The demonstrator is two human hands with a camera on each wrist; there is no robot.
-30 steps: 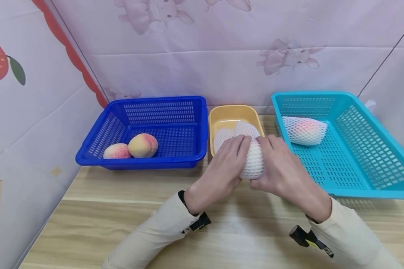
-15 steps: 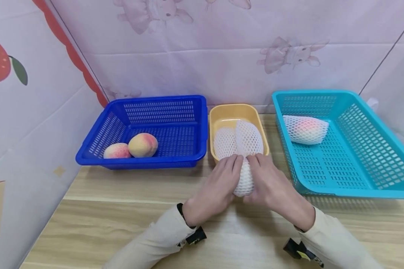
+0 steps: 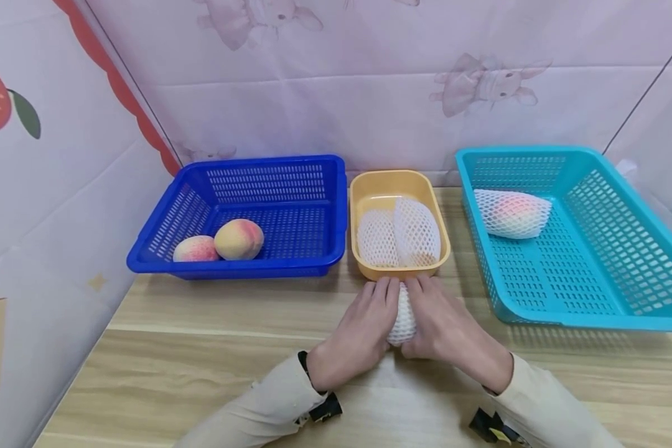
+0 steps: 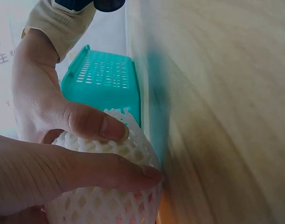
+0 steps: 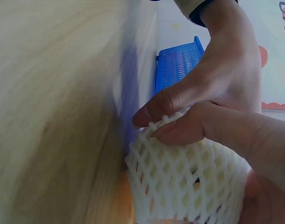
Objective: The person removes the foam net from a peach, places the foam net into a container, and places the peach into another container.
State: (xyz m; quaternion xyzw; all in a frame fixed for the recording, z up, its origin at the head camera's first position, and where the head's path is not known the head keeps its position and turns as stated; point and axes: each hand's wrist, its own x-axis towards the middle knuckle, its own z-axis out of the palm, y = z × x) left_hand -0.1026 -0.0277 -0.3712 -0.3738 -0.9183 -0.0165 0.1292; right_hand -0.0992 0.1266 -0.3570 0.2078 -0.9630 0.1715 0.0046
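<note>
Both hands hold a peach in a white foam net (image 3: 403,318) low over the wooden table, just in front of the yellow tray (image 3: 364,269). My left hand (image 3: 363,323) grips its left side and my right hand (image 3: 445,320) its right side. In the left wrist view, both thumbs press on the foam net (image 4: 103,205), and reddish and yellowish skin shows through its mesh. From the right wrist, the foam net (image 5: 189,172) appears wide and stretched around the fruit. Its far end is hidden by the fingers in the head view.
Two folded foam nets (image 3: 417,233) lie in the yellow tray. Left of it, a blue basket (image 3: 269,266) contains two bare peaches (image 3: 239,239). A turquoise basket (image 3: 560,298) at right contains a netted peach (image 3: 514,214). A printed cloth wall (image 3: 313,118) stands behind.
Both hands have drawn the netted peach back toward the person, from over the yellow tray's front to before it. The nets in the tray are now uncovered.
</note>
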